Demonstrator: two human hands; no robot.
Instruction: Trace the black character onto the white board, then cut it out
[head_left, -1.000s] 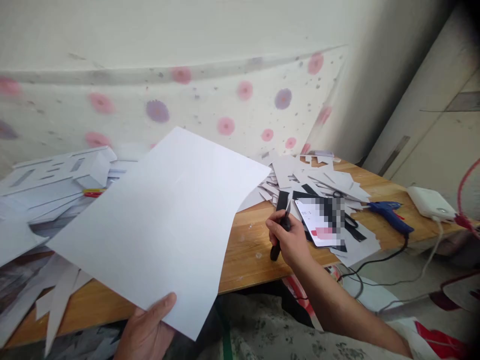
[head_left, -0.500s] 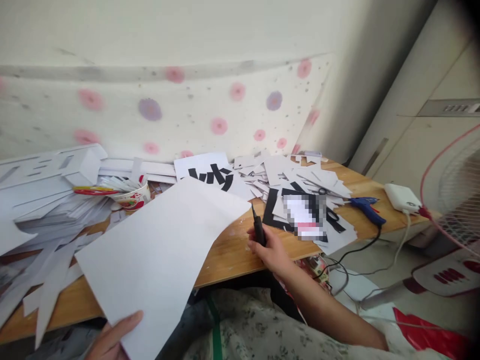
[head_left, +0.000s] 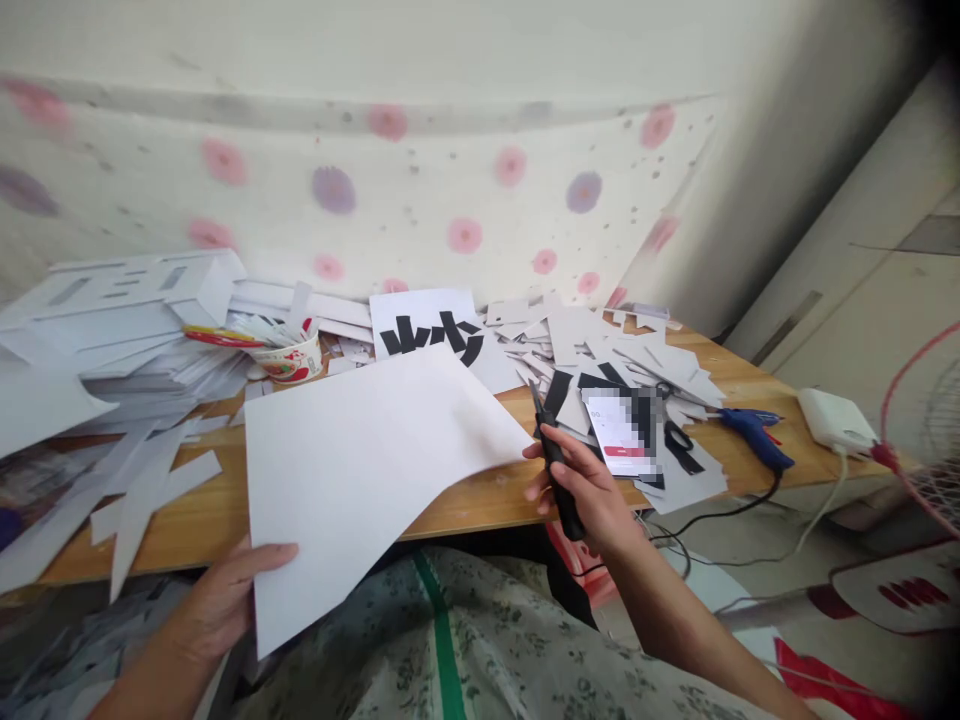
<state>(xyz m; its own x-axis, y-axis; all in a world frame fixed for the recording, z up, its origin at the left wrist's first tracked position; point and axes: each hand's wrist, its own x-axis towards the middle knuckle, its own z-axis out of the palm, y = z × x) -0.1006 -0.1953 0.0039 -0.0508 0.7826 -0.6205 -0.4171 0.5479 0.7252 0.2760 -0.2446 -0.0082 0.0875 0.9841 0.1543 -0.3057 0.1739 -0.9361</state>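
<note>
Lowered since a moment ago, the white sheet (head_left: 360,470) now lies across the desk (head_left: 487,495) edge; I see left hand (head_left: 217,600) pinching its corner, right hand (head_left: 581,485) fisted round the black knife (head_left: 556,462).

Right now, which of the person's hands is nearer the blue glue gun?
The right hand, gripping a black craft knife, sits just left of the blue glue gun. The left hand is across the table, holding the white sheet.

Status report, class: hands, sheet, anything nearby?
Left hand grips white sheet. Right hand holds black knife at sheet's edge. Paper scraps beyond.
</note>
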